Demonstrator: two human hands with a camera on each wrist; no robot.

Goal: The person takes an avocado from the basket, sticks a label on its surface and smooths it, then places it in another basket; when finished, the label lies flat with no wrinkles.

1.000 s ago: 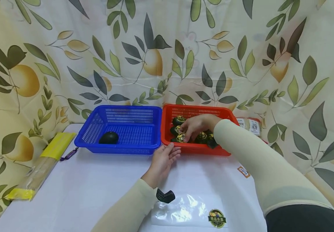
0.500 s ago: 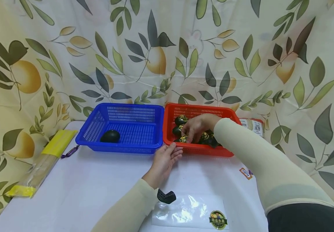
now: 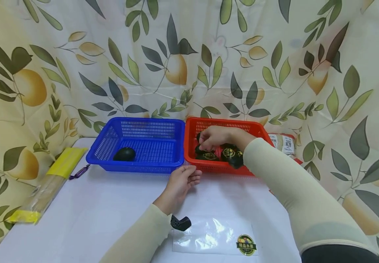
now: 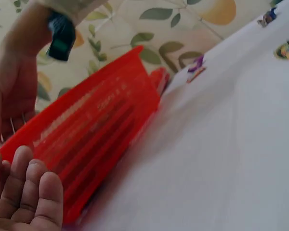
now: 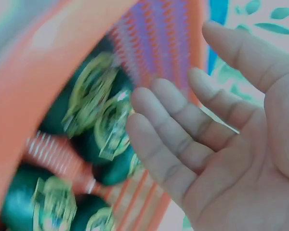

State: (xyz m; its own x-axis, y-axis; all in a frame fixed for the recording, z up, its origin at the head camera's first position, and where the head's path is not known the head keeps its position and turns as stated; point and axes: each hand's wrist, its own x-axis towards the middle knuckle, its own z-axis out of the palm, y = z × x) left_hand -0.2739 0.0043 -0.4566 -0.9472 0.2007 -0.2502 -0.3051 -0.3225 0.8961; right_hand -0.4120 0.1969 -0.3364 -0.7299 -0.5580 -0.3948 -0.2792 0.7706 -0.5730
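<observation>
Several dark green avocados [image 3: 229, 152] with gold printed labels lie in the red basket [image 3: 219, 168]. Over its left half hovers my right hand [image 3: 216, 137]. In the right wrist view that hand [image 5: 221, 144] has its fingers loosely extended beside the avocados [image 5: 94, 96], with nothing held. My left hand [image 3: 180, 184] is just in front of the red basket's near left corner, palm up, fingers slightly bent. The left wrist view has its fingertips [image 4: 50, 187] close by the basket wall [image 4: 101, 115]. A single avocado [image 3: 124, 154] sits in the blue basket [image 3: 137, 167], at its front left.
On the white table lies a clear plastic bag [image 3: 206, 237] with a round label [image 3: 246, 244]. A long yellow-ended packet [image 3: 48, 186] and a purple-wrapped candy [image 3: 80, 171] are at left. Another packet [image 3: 284, 143] stands right of the red basket, before the patterned curtain [image 3: 189, 54].
My right hand has risen off the avocado at the red basket's front left, leaving it there with its label showing. My left hand has drawn slightly back from the basket's rim.
</observation>
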